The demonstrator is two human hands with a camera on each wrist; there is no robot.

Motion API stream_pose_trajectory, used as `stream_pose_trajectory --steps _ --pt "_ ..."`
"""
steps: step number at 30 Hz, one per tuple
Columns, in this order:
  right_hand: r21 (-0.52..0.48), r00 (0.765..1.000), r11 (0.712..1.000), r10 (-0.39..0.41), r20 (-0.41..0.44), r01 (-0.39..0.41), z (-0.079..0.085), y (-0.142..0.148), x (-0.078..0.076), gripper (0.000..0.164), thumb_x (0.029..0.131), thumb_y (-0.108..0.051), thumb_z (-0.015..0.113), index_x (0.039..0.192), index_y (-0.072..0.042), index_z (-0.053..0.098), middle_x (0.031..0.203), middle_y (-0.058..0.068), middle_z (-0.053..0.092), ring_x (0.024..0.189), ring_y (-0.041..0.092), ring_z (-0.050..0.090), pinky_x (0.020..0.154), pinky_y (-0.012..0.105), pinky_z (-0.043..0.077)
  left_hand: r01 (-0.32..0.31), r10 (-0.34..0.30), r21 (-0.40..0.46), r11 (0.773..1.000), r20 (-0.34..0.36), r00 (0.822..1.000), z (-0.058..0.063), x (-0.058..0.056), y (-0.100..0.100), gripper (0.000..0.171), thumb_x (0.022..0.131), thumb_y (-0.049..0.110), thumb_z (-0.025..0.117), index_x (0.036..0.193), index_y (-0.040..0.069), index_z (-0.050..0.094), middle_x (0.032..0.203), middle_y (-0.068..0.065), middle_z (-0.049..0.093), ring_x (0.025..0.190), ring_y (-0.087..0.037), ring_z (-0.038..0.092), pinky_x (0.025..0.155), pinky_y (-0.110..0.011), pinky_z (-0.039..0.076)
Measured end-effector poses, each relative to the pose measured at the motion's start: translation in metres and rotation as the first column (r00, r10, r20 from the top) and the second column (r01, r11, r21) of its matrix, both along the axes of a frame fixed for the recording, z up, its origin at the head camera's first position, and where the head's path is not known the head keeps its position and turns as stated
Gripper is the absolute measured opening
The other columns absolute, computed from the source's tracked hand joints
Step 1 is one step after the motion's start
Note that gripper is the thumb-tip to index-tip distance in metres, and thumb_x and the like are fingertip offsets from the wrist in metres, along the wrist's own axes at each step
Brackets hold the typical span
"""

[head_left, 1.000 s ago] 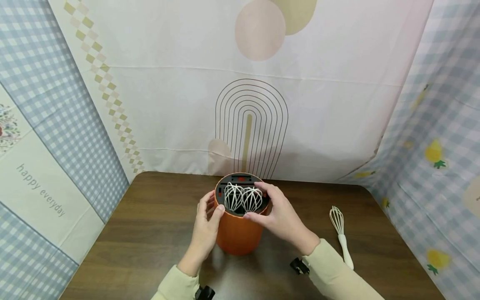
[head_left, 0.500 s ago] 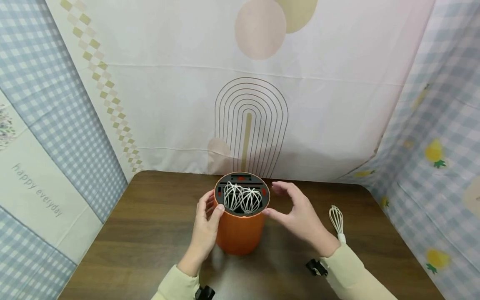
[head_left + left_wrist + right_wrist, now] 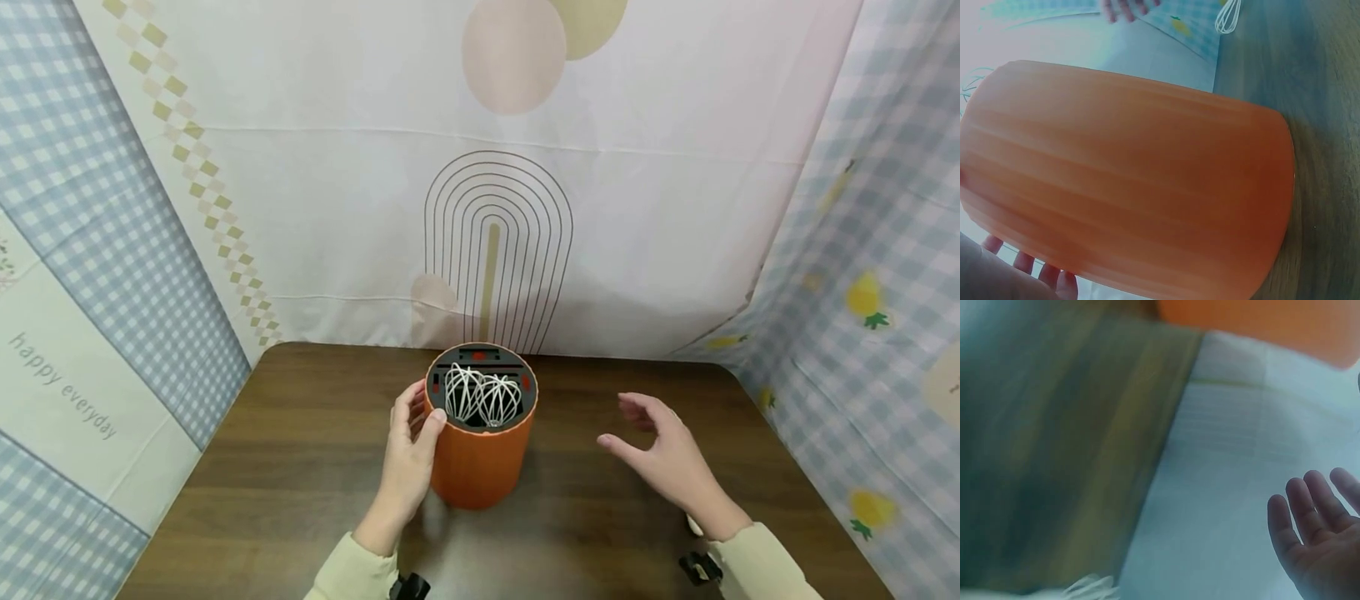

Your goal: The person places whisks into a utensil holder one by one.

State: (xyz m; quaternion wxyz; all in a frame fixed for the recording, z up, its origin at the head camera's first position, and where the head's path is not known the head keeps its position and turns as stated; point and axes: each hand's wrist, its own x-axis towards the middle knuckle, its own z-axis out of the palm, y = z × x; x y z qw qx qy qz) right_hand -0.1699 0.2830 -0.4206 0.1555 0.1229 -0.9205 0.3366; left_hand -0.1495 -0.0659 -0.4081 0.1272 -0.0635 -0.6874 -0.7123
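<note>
An orange utensil holder [image 3: 483,467] with a slotted black top stands upright on the table. Two white wire whisk heads, one on the left [image 3: 462,393] and one on the right [image 3: 501,402], stick up from its large opening. My left hand [image 3: 407,467] grips the holder's left side, thumb at the front rim and fingers round the side. Off to the right, my right hand [image 3: 671,458] is in the air, holding nothing, fingers apart. A third whisk [image 3: 1229,15] lies on the table; in the head view my right hand and wrist hide nearly all of it.
The brown wooden table [image 3: 300,475] has its far edge against a pale patterned cloth [image 3: 345,233]. Blue checked cloths hang at the left [image 3: 120,208] and right [image 3: 847,350]. A small dark device [image 3: 701,568] is strapped at my right wrist.
My right hand has let go of the right-hand whisk in the holder and moved away to the right, over the loose whisk. My left hand has stayed on the holder.
</note>
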Motion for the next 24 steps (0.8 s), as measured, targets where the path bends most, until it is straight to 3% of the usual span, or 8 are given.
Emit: stream_pose_trajectory --steps 6,14,20,24 --pt "0.048 0.988 0.991 -0.131 0.083 0.128 -0.018 0.040 0.012 0.069 0.082 -0.049 0.072 0.135 -0.011 0.050 0.121 0.005 0.058 0.106 0.022 0.055 0.084 0.037 0.047 0.014 -0.013 0.014 1.000 -0.020 1.000 0.001 -0.001 -0.002 0.051 0.096 0.010 0.055 0.142 0.000 0.036 0.133 -0.018 0.041 0.122 -0.031 0.041 0.104 -0.047 0.032" --pt "0.072 0.957 0.968 -0.247 0.154 0.239 -0.036 0.075 0.025 0.072 0.084 -0.050 0.070 0.134 -0.004 0.048 0.116 0.015 0.060 0.100 0.030 0.060 0.075 0.030 0.051 0.018 -0.017 0.018 1.000 -0.020 1.000 0.001 0.000 -0.002 0.049 0.097 0.011 0.055 0.141 0.000 0.037 0.132 -0.018 0.041 0.122 -0.031 0.041 0.105 -0.048 0.031" --pt "0.082 0.914 0.948 -0.318 0.253 0.308 -0.046 0.092 0.031 0.079 0.085 -0.056 0.066 0.136 -0.001 0.044 0.122 0.021 0.057 0.104 0.034 0.058 0.080 0.047 0.048 0.019 -0.019 0.011 1.000 -0.015 1.000 -0.001 -0.001 -0.001 0.051 0.096 0.010 0.056 0.142 0.000 0.037 0.133 -0.018 0.040 0.122 -0.032 0.040 0.104 -0.048 0.031" --pt "0.086 0.879 0.941 -0.336 0.339 0.326 -0.051 0.099 0.034 0.083 0.086 -0.059 0.062 0.137 0.003 0.042 0.124 0.026 0.055 0.105 0.037 0.058 0.081 0.051 0.047 0.021 -0.021 0.011 1.000 -0.010 1.000 -0.002 -0.002 -0.001 0.051 0.096 0.009 0.056 0.143 0.000 0.036 0.134 -0.018 0.039 0.123 -0.032 0.040 0.104 -0.047 0.031"
